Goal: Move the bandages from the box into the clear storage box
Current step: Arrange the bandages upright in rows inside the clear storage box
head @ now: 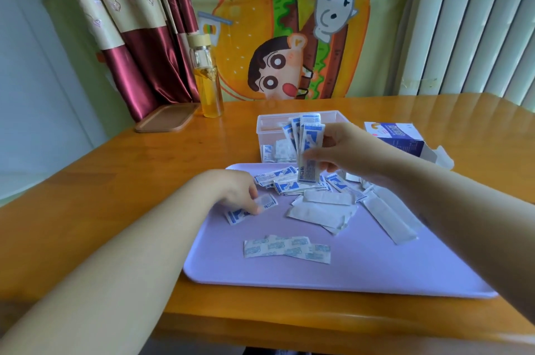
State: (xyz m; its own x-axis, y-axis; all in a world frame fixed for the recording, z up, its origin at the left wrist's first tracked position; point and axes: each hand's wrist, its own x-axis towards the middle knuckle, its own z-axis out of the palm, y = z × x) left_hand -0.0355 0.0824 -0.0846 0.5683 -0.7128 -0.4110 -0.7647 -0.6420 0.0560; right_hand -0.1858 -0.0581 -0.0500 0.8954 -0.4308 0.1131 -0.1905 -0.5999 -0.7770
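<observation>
Wrapped bandages lie scattered on a lilac tray (pixel 362 270): a heap (pixel 292 182) at its far edge, larger white ones (pixel 321 211) to the right, a small row (pixel 286 249) in the middle. My right hand (pixel 344 149) grips a fanned bunch of blue-and-white bandages (pixel 308 140) upright, just in front of the clear storage box (pixel 267 123), which holds a few bandages. My left hand (pixel 236 191) pinches a single bandage (pixel 250 209) lying on the tray's left part. The opened blue bandage box (pixel 396 137) lies on its side at the right.
The tray sits on a glossy wooden table (pixel 115 180). A glass bottle (pixel 207 79) with amber liquid and a brown wooden lid (pixel 166 118) stand at the back left near a curtain. A cartoon-covered chair back (pixel 289 41) rises behind the table.
</observation>
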